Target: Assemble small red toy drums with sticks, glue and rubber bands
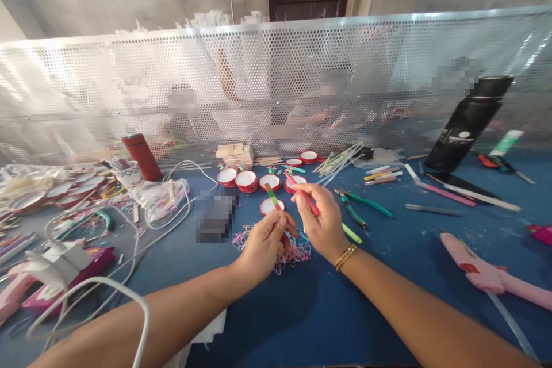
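Observation:
My left hand (266, 241) is closed in a pinch on a green-and-red painted craft stick (273, 197) that points up and away. Beside it, my right hand (322, 219) grips a pink craft stick (304, 195), and a gold bracelet (345, 256) circles that wrist. The two hands almost touch above a loose heap of pink and purple rubber bands (290, 253) on the blue table (302, 316). Just beyond the hands lie several small red round caps with white insides (246, 180), one of them (269, 207) right under the sticks.
Green-handled pliers (360, 205) lie right of my hands, with more coloured sticks (382, 175) behind. A pink glue gun (487, 274) rests at right, another pink glue gun (26, 290) with white cables (107, 284) at left. A red bottle (141, 156), a black flask (468, 122) and a perforated metal screen (276, 80) stand behind.

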`<state>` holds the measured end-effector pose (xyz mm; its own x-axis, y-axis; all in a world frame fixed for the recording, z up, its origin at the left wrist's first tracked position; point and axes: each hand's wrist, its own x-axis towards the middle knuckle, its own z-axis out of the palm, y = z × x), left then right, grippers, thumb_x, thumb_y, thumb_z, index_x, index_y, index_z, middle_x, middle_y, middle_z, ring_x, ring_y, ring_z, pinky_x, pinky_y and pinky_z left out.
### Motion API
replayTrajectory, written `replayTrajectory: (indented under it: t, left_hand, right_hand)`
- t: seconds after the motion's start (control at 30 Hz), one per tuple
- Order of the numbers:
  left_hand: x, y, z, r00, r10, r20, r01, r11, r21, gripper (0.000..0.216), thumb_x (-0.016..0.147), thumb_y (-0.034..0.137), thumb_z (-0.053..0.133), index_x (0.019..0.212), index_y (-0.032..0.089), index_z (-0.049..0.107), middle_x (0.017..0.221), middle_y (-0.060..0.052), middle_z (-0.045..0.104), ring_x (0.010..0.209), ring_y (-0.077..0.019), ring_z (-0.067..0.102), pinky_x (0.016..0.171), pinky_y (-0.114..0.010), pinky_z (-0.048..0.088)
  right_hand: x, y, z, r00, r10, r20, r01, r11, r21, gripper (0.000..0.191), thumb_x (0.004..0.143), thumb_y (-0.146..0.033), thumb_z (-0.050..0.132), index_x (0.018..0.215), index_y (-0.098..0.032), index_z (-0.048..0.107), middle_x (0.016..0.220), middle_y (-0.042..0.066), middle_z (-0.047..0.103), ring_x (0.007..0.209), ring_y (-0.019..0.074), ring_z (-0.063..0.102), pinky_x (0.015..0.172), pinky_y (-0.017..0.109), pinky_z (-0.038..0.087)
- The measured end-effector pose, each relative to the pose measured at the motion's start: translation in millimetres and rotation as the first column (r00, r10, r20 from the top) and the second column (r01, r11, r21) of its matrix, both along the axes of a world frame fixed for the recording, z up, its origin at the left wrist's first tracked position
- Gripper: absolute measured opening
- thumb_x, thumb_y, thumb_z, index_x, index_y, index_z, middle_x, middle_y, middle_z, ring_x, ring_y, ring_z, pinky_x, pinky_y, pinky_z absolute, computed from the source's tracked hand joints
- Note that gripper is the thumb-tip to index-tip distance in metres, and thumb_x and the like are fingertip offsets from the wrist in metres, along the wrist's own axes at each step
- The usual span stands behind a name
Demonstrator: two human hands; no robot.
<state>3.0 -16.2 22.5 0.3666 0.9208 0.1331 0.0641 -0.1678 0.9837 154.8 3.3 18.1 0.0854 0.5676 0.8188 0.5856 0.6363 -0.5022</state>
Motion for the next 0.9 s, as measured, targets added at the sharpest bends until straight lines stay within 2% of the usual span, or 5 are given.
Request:
replayTrajectory:
  t: [0.2,0.37,0.57,0.7,0.9]
  left_hand:
    - [-4,6,-0.6,0.979,0.149,-0.141,-0.098,0.944,0.315,0.03,0.093,0.036,0.045,0.086,0.018,0.068,0.073,-0.002,0.054,0.07,-0.014,0.051,0.065,-0.026,0.042]
    - [-5,8,-1.7,0.977,0.121,-0.173,-0.076,0.965,0.25,0.029,0.091,0.035,0.048,0.094,0.016,0.07,0.07,-0.001,0.053,0.068,-0.0147,0.05,0.064,-0.026,0.04]
    - [-2,9,-0.9,0.991,0.088,-0.097,-0.068,0.979,0.193,0.021,0.082,0.031,0.058,0.094,0.016,0.065,0.07,0.001,0.056,0.066,-0.0131,0.052,0.061,-0.024,0.041]
    - [-1,12,-5.1,0.998,0.035,-0.059,-0.025,0.986,0.164,0.018,0.08,0.035,0.06,0.085,0.018,0.062,0.07,0.002,0.058,0.061,-0.0118,0.052,0.057,-0.023,0.041]
    - [-1,13,-6.0,1.0,-0.006,-0.019,0.008,0.991,0.135,0.028,0.08,0.046,0.06,0.077,0.018,0.059,0.064,0.003,0.052,0.056,-0.0107,0.05,0.052,-0.022,0.039]
  right_hand:
    - [-1,6,-2.3,0.999,-0.029,0.044,0.026,0.998,0.062,0.018,0.096,-0.028,0.05,0.106,-0.023,0.064,0.097,0.004,0.072,0.091,0.0208,0.065,0.087,0.039,0.046]
    - [0,18,-14.5,0.999,-0.016,-0.04,0.015,1.0,-0.01,0.025,0.099,-0.028,0.04,0.111,-0.023,0.062,0.096,0.005,0.072,0.09,0.0204,0.066,0.086,0.039,0.05]
    - [4,35,-20.5,0.972,-0.014,-0.233,-0.008,0.996,-0.09,0.032,0.093,-0.029,0.05,0.124,-0.02,0.05,0.099,0.008,0.069,0.081,0.0194,0.069,0.077,0.036,0.055]
    - [12,44,-5.0,0.953,-0.005,-0.304,-0.061,0.977,-0.206,0.031,0.089,-0.03,0.053,0.117,-0.018,0.054,0.1,0.009,0.069,0.074,0.0189,0.07,0.071,0.034,0.056]
    - [42,47,39.1,0.934,0.003,-0.357,-0.103,0.96,-0.26,0.017,0.083,-0.032,0.06,0.094,-0.019,0.059,0.096,0.007,0.07,0.077,0.0179,0.07,0.069,0.032,0.054]
